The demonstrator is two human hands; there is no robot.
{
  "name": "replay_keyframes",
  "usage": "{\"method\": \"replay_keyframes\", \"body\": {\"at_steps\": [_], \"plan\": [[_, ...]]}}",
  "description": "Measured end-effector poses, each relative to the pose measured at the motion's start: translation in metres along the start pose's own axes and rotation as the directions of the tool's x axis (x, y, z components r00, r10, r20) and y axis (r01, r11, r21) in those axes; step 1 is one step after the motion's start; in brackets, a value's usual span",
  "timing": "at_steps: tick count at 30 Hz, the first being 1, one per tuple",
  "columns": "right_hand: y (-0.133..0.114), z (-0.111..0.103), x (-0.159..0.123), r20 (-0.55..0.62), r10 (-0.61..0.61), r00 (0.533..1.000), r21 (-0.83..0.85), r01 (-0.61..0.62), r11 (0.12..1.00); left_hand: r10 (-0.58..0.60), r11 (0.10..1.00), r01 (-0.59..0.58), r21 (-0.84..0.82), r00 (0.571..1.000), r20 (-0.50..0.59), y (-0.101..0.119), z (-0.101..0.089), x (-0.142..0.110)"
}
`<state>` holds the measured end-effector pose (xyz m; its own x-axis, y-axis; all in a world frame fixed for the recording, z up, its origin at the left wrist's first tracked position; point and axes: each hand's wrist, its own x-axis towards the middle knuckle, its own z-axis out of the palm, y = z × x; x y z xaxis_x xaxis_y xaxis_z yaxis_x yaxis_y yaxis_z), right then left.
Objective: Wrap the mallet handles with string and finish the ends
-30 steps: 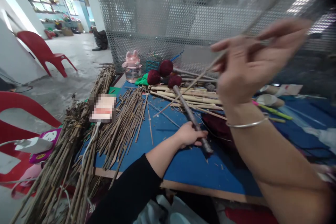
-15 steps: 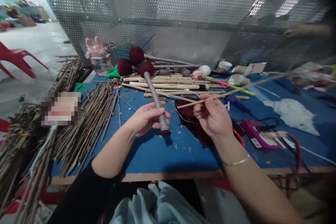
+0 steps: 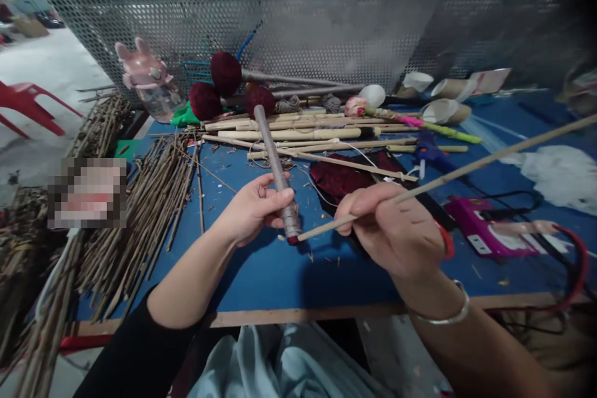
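Observation:
My left hand (image 3: 261, 208) is closed around the lower part of a grey-wrapped mallet (image 3: 275, 161). Its dark red ball head points away from me, and dark red cloth shows at its near end. Between the thumb and fingers of my right hand (image 3: 396, 224) is a long thin wooden stick (image 3: 471, 166), which runs off past the right edge. The stick's tip touches or nearly touches the mallet's near end. Two more ball-headed mallets lie behind, one with its dark red head (image 3: 226, 72) raised. Dark red cloth (image 3: 333, 177) lies beyond my right hand.
Thin twigs (image 3: 144, 217) lie on the left of the blue table (image 3: 265, 286). Pale sticks (image 3: 298, 134) stretch across the back. At right are a blue glue gun (image 3: 431, 152), a purple box (image 3: 485, 230) with cables, and white plastic (image 3: 559, 177). A pink-lidded bottle (image 3: 152, 81) stands back left.
My right hand has brought the stick down and toward me, so its tip is now at the mallet's near end. My left hand still grips the mallet. The view has shifted slightly.

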<state>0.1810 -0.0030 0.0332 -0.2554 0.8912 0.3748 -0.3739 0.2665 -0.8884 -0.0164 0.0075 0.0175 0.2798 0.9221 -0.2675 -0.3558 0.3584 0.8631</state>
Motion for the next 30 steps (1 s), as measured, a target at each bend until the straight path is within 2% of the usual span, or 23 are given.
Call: {"method": "replay_keyframes", "body": {"at_steps": [5, 13, 25, 30], "plan": [[0.007, 0.004, -0.001, 0.015, 0.107, 0.994, 0.039, -0.108, 0.993, -0.001, 0.999, 0.001, -0.035, 1.0, 0.007, 0.002, 0.0, -0.002], [0.022, 0.004, 0.001, 0.081, 0.207, 0.975, 0.136, -0.216, 0.967, 0.04, 0.993, -0.029, -0.119, 0.994, 0.099, 0.003, -0.003, -0.003], [0.024, 0.005, 0.01, 0.033, 0.385, 0.923, 0.245, -0.38, 0.892, 0.054, 0.973, -0.012, -0.232, 0.983, 0.174, 0.006, -0.005, -0.006], [0.028, 0.005, 0.011, 0.057, 0.462, 0.885, 0.325, -0.454, 0.83, 0.069, 0.965, -0.011, -0.261, 0.975, 0.212, 0.005, -0.006, -0.006]]}}
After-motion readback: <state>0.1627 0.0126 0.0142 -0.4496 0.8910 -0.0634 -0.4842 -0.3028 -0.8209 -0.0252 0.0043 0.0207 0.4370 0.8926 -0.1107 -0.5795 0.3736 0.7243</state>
